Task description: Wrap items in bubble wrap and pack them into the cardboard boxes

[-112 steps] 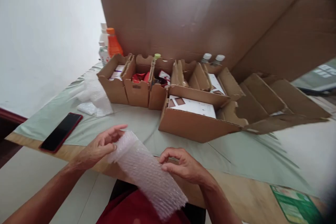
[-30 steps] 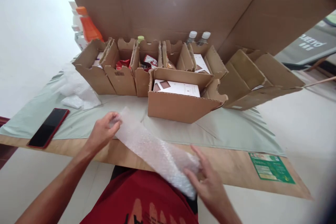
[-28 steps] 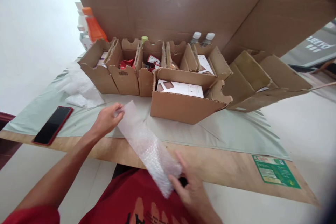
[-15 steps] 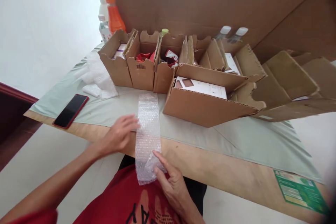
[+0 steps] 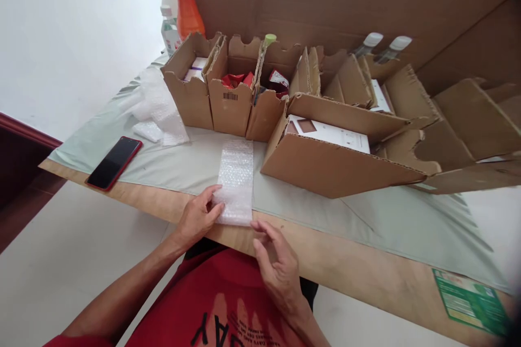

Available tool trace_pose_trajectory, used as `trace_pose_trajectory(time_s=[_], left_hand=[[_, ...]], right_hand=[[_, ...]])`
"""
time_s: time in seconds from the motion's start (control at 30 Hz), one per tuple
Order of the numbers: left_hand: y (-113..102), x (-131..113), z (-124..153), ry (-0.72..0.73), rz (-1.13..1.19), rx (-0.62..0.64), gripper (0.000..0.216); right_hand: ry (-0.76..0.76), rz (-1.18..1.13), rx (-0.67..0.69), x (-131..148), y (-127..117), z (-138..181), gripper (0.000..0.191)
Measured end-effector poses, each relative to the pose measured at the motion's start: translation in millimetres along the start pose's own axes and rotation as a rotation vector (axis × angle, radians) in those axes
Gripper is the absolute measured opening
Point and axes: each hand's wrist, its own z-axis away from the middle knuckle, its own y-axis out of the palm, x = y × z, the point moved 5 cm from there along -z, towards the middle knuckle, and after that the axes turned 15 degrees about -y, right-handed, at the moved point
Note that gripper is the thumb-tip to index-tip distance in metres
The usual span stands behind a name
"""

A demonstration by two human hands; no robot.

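Observation:
A strip of clear bubble wrap (image 5: 236, 171) lies flat in front of me, its near end doubled over at the table's front edge. My left hand (image 5: 198, 217) rests at the wrap's left side, thumb and forefinger apart and touching its edge. By the near right corner is my right hand (image 5: 279, 263), open, its fingertips at or just beside the folded edge. The thumb of that hand stands apart from the fingers, with nothing visible between them.
Cardboard bins (image 5: 231, 105) with packets and boxes line the back. One larger bin (image 5: 325, 165) sits right of the wrap. Loose bubble wrap (image 5: 160, 105), a phone (image 5: 114, 164), an orange bottle (image 5: 189, 11) are left; a green card (image 5: 468, 298) lies far right.
The near end of the bubble wrap has been folded up and away from me, shortening the strip. My left hand has come onto its left edge; my right hand has moved slightly right.

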Motion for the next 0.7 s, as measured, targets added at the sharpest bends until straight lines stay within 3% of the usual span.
trace_pose_trajectory(time_s=[0.13,0.23,0.33,0.4,0.5,0.6,0.7], left_hand=[[6,4,-7,0.038,-0.134,-0.071,0.051],[8,0,-4,0.12,-0.22,-0.151,0.053],[-3,-7,8,0.266,-0.204,-0.271,0.055],[-10,-13,22,0.406,-0.192,-0.255,0.057],[-11,-16,42,0.551,-0.194,-0.112,0.049],[-8,-11,48,0.504,-0.143,-0.068,0.033],[-2,-2,42,0.353,-0.086,-0.069,0.029]], right_hand=[[-0.311,0.341,0.24,-4,18,-14,0.048],[-0.364,0.47,0.393,-15,35,-21,0.041],[-0.415,0.476,0.401,-16,38,-28,0.032],[-0.418,0.422,0.381,-12,34,-33,0.03],[-0.344,0.294,0.407,-8,27,-40,0.028],[-0.221,0.184,0.435,-10,23,-43,0.025],[-0.166,0.192,0.339,-12,15,-41,0.022]])
